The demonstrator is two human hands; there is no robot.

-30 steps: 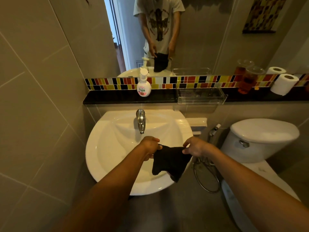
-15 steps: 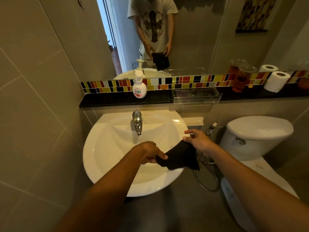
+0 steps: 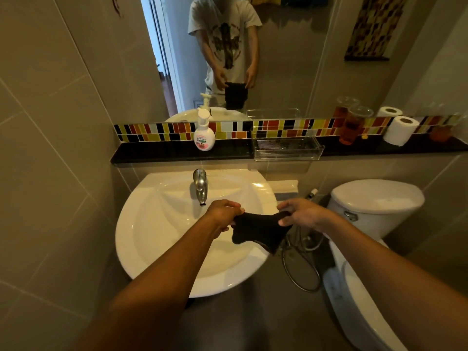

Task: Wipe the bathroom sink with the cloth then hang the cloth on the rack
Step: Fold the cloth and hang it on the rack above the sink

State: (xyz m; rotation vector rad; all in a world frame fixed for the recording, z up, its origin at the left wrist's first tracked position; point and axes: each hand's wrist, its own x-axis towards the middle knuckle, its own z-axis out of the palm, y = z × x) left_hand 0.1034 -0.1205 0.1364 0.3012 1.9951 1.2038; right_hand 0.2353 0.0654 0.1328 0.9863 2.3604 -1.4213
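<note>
A black cloth hangs stretched between my two hands above the right front part of the white round sink. My left hand pinches its left corner and my right hand pinches its right corner. The cloth's lower edge droops over the sink's right rim. A chrome tap stands at the back of the basin, just beyond my left hand. No rack is recognisable in view.
A dark ledge behind the sink carries a soap pump bottle, a clear plastic tray, amber cups and a toilet roll. A white toilet stands right, with a spray hose between. Tiled wall at left.
Both hands have pulled the cloth taut between them again, with the right hand gripping its corner from above. The view has tilted slightly upward.
</note>
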